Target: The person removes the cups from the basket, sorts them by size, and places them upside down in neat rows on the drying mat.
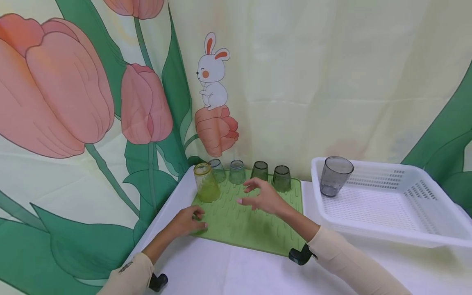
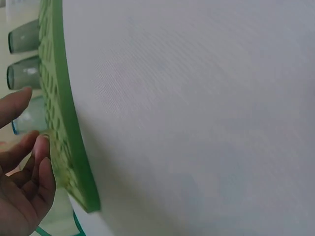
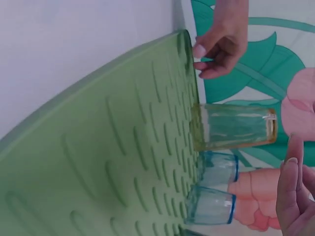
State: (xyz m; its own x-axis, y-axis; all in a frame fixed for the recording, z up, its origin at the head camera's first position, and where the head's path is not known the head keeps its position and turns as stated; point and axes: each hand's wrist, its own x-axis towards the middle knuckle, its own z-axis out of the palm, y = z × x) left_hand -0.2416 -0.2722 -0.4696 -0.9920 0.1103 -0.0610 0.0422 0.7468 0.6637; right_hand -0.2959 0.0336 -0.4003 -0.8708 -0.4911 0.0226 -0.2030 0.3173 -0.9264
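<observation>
My left hand (image 1: 185,221) is beside the left front edge of the green drying mat (image 1: 243,221), its fingers loosely bent and holding nothing. Above the mat, my right hand (image 1: 264,198) has thumb and fingers apart, with nothing between them. A yellow glass (image 1: 207,184) stands on the mat's left side, nearest to the hands. Behind it, along the back, are two bluish glasses (image 1: 237,172) and two dark grey glasses (image 1: 282,178). In the right wrist view, the yellow glass (image 3: 236,127) stands apart from the fingers (image 3: 291,184) of my right hand.
A white plastic basket (image 1: 391,233) stands on the right, with a larger grey glass (image 1: 335,176) leaning in its left back corner. White cloth (image 1: 206,266) covers the table. A printed curtain (image 1: 295,82) hangs behind and to the left.
</observation>
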